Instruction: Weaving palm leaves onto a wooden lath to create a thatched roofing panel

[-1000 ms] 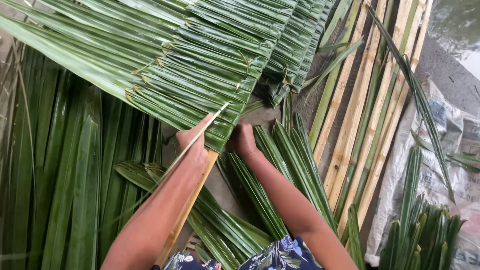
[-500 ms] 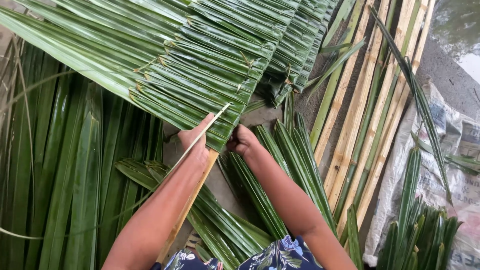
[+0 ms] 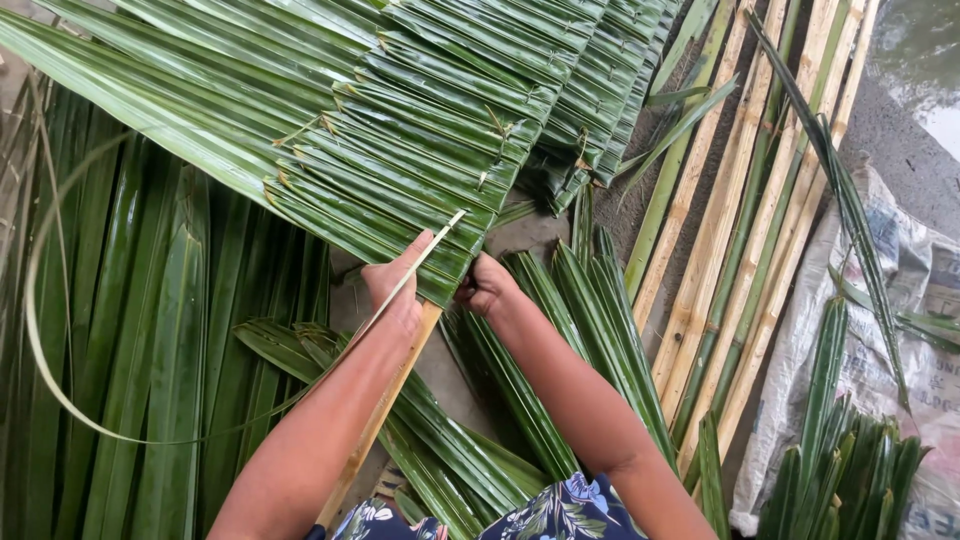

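Note:
A panel of folded green palm leaves (image 3: 400,150) is stitched side by side along a pale wooden stick (image 3: 375,430) that runs under my left arm. My left hand (image 3: 400,285) rests on the stick and presses the end leaf (image 3: 380,235) at the panel's edge. A thin pale strip (image 3: 425,260) crosses this hand and curves away in a long loop (image 3: 40,330) to the left. My right hand (image 3: 487,285) is curled tight at the lower edge of the same end leaf, with its fingertips hidden under the leaf.
Loose long palm leaves (image 3: 130,380) lie at the left and below my arms (image 3: 560,350). Pale bamboo slats (image 3: 740,260) lie side by side at the right. Beyond them sits a white woven sack (image 3: 900,330) with short leaf pieces (image 3: 850,480).
The thin strip's loop has swung out to the left and grown larger. My right hand has closed more tightly at the leaf's edge. My left hand stays in place.

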